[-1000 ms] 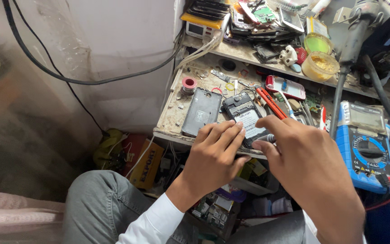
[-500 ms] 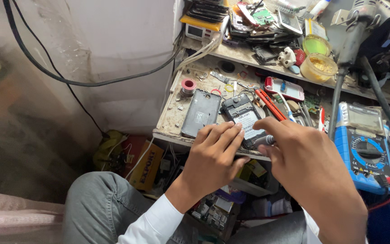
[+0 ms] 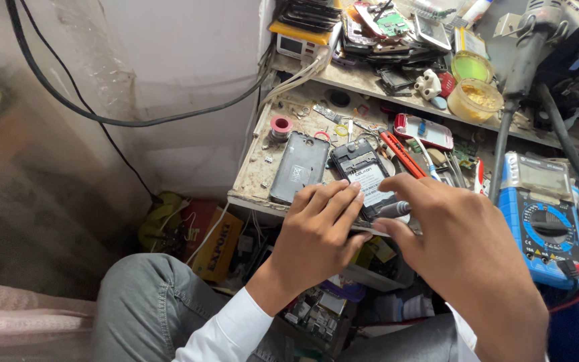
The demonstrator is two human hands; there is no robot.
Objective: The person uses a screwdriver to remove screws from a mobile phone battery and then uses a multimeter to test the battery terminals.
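Observation:
An opened black phone (image 3: pixel 364 173) lies back-up on the cluttered workbench (image 3: pixel 256 167), its battery label showing. My left hand (image 3: pixel 319 234) rests its fingers on the phone's near end, holding it down. My right hand (image 3: pixel 464 248) grips a slim grey screwdriver (image 3: pixel 397 209) whose tip points at the phone's lower right edge. The phone's grey back cover (image 3: pixel 299 166) lies just left of it on the bench.
A blue multimeter (image 3: pixel 545 224) sits at the right. A red-handled tool (image 3: pixel 402 153), a small solder spool (image 3: pixel 281 125) and another phone (image 3: pixel 423 131) lie behind. The shelf above holds stacked phone parts (image 3: pixel 376 30) and yellow tubs (image 3: pixel 476 99). Boxes clutter the floor below.
Both hands stay on the phone with only slight shifts; the view has barely moved.

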